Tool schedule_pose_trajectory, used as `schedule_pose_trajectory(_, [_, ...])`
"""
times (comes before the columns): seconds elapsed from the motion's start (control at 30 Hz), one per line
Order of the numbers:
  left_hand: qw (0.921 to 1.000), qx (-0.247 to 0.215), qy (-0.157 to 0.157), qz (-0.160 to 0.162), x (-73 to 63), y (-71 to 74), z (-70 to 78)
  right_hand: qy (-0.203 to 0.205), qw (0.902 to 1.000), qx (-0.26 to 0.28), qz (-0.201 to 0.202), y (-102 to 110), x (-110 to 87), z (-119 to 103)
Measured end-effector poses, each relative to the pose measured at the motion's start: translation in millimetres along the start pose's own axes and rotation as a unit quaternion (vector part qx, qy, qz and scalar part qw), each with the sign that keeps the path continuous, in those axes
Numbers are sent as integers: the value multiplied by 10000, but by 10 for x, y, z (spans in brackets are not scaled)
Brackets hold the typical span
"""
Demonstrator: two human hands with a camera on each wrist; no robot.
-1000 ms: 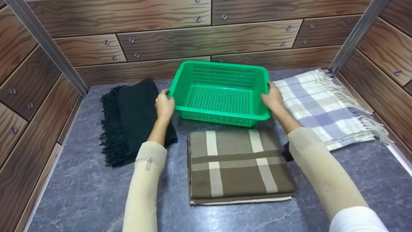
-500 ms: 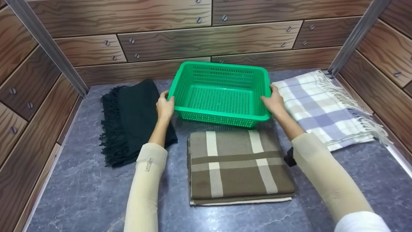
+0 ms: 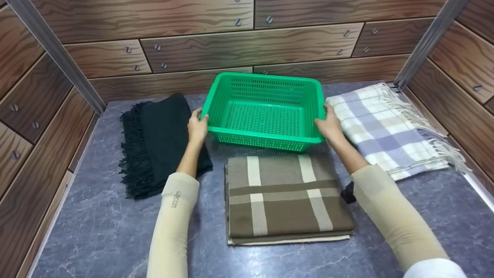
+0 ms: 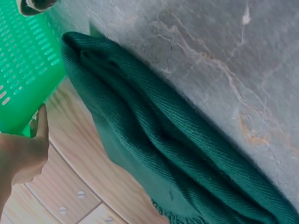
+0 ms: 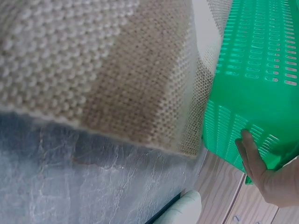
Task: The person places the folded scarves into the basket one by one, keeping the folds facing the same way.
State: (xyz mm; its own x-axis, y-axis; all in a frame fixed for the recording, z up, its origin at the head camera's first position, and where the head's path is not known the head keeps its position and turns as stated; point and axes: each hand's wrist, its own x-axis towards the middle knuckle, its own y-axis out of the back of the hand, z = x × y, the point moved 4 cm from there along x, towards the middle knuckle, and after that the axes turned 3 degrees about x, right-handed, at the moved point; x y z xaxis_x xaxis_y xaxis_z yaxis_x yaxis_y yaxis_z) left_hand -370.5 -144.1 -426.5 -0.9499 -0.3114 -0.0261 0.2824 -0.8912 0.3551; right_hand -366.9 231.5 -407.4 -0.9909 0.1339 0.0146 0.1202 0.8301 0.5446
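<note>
A green perforated plastic basket (image 3: pixel 266 133) with nothing in it is held by both hands near the back wall. My left hand (image 3: pixel 198 125) grips its left rim, thumb on top; the left wrist view shows that hand (image 4: pixel 23 151) at the basket's edge. On the opposite rim, my right hand (image 3: pixel 329 122) grips with the thumb inside; in the right wrist view its fingers (image 5: pixel 252 151) lie against the basket wall. A folded brown plaid blanket (image 3: pixel 291 216) lies in front of the basket. Whether the basket touches the surface is hard to tell.
A folded dark fringed shawl (image 3: pixel 164 143) lies left of the basket. To the right is a folded white and lavender plaid blanket (image 3: pixel 389 131) with fringe. Wood-patterned walls (image 3: pixel 200 58) enclose the grey marbled surface (image 3: pixel 104 224) at the back and sides.
Both hands keep their hold on the basket, which stays almost in place. The right hand has slid slightly toward me along the rim, and the right forearm has shifted a little to the right.
</note>
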Motion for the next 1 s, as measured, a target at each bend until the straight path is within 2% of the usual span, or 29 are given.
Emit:
schedule_pose_trajectory(0.27, [9999,-54,83,-60,-34,5,15,12,9999,-1,-112,13,59,2])
schedule_pose_trajectory(0.7, [9983,-247,363,-373,-101,11,29,-21,9995,-166,-258,28,131,14])
schedule_pose_trajectory(1.0, [9978,-410,364,-372,-137,3,30,24,9992,-99,-379,54,164,16])
